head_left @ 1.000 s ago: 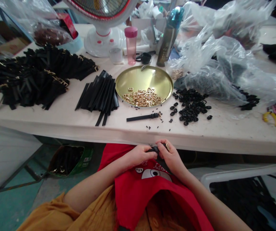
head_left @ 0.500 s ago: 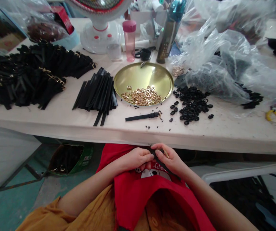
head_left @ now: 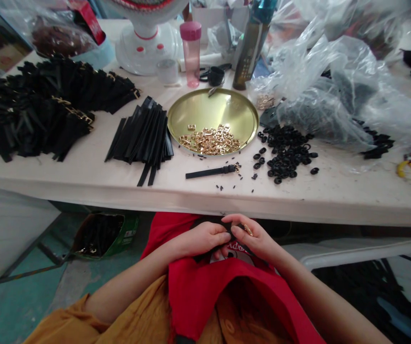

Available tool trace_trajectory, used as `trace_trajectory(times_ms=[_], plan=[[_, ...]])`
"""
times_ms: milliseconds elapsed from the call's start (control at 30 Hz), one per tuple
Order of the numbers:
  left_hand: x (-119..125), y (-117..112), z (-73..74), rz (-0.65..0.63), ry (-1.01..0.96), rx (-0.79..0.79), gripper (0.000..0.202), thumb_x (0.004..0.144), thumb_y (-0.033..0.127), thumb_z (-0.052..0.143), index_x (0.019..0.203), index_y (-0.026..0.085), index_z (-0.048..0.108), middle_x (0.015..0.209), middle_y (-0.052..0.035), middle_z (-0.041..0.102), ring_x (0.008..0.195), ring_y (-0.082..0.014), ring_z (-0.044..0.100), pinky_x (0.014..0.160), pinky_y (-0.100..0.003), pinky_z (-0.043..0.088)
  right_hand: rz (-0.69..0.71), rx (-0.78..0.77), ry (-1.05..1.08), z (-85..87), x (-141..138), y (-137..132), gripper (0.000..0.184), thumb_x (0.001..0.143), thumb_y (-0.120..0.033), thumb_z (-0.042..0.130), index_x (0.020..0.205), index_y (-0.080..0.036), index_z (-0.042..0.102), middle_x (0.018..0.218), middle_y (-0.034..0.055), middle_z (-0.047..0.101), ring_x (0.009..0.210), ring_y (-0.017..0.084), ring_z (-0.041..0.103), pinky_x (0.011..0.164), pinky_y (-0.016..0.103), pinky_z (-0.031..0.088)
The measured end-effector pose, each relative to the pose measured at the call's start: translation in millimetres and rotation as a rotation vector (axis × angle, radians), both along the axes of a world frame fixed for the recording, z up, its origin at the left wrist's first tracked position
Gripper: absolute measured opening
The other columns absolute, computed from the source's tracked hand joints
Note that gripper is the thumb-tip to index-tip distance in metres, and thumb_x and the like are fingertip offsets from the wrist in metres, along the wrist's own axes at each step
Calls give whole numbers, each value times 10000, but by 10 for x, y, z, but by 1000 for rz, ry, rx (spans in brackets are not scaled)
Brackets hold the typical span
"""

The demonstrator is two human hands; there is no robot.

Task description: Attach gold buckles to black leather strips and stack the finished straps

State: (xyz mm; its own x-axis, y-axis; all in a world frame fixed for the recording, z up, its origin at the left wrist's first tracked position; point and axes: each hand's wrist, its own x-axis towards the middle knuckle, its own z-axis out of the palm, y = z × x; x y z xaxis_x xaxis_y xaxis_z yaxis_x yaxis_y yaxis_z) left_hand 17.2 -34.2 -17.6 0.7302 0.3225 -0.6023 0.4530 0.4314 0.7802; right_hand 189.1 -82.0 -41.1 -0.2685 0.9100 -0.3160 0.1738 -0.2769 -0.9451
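Note:
My left hand [head_left: 210,238] is over my lap below the table edge, thumb and fingers pressed together; whatever they pinch is hidden. Facing it, fingertips almost meeting, my right hand [head_left: 250,235] is curled with a small gold metal piece [head_left: 248,230] showing among its fingers. It looks like a buckle, though I cannot make out its shape. On the table ahead lies a short black strap with a gold buckle [head_left: 210,171]. Behind that, a round gold tray [head_left: 208,107] bears a heap of small gold buckles [head_left: 214,140].
Flat black strips [head_left: 142,134] are stacked left of the tray, with buckled black straps [head_left: 40,110] piled farther left. To the right are small black loops [head_left: 287,153], plastic bags [head_left: 327,100] and yellow-handled pliers [head_left: 410,173]. A pink bottle [head_left: 192,57] and a fan [head_left: 146,48] stand behind.
The view has tipped slightly, so the table things sit a little higher in the picture. Both hands keep nearly the same pose, with only a slight shift of the right fingers.

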Motion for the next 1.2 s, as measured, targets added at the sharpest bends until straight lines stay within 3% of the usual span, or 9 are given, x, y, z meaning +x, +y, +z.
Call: trace_trajectory(times_ms=[167,333,433,667,767,867,967,1067,1200], plan=[[-15,23,48,98,-30,16,272,817,404,432,724,148,436,612,34,500,460,-45,436,453,-172,339,-216,-5,11,3,-85,-27,353,824,-417,438,1081,-184,503,604,-43,432,484,87,365,459,219,315],[-5,-45,31,135,-18,101,250,787,391,462,723,151,446,574,48,475,451,-52,419,440,-175,318,-145,258,-260,-19,-64,-83,311,846,-354,408,1087,-186,512,739,15,558,604,128,490,597,261,405],[29,-104,20,136,52,133,247,777,377,451,698,143,461,564,36,484,465,-70,452,446,-184,339,-92,309,-348,-65,-45,-123,317,854,-335,395,1113,-184,500,786,35,591,655,147,531,639,278,428],[114,-131,125,96,102,144,198,789,309,419,715,136,479,563,15,507,466,-88,476,445,-189,352,-85,225,-169,-42,-54,-135,298,841,-352,422,1057,-179,532,963,72,608,844,173,562,758,311,444],[98,-74,161,44,70,162,223,799,329,405,704,140,476,570,18,496,479,-90,458,454,-194,345,-157,79,-56,-12,-30,-132,368,860,-422,366,1082,-178,530,743,24,587,626,133,530,558,252,419],[70,73,184,8,84,383,266,803,352,396,681,141,503,580,17,491,503,-95,430,463,-205,315,-247,111,-140,14,2,-36,422,864,-456,336,1122,-172,510,543,-31,454,474,118,422,444,238,331],[108,297,202,-38,147,687,297,824,340,378,690,142,554,627,-8,547,563,-118,463,507,-225,316,-296,298,-324,27,24,210,385,865,-429,342,1088,-174,527,640,10,537,572,147,498,543,270,403],[202,536,206,-91,244,949,326,856,329,354,755,142,601,719,-53,611,654,-161,526,576,-256,349,-251,408,-440,15,41,561,399,876,-423,294,1077,-167,525,796,66,624,677,179,572,633,305,449],[129,879,196,-36,369,1269,363,866,416,381,894,153,630,860,-93,630,813,-211,556,696,-296,384,-218,477,-882,-46,89,991,437,882,-416,253,1132,-164,507,775,93,667,625,234,615,552,331,427]])
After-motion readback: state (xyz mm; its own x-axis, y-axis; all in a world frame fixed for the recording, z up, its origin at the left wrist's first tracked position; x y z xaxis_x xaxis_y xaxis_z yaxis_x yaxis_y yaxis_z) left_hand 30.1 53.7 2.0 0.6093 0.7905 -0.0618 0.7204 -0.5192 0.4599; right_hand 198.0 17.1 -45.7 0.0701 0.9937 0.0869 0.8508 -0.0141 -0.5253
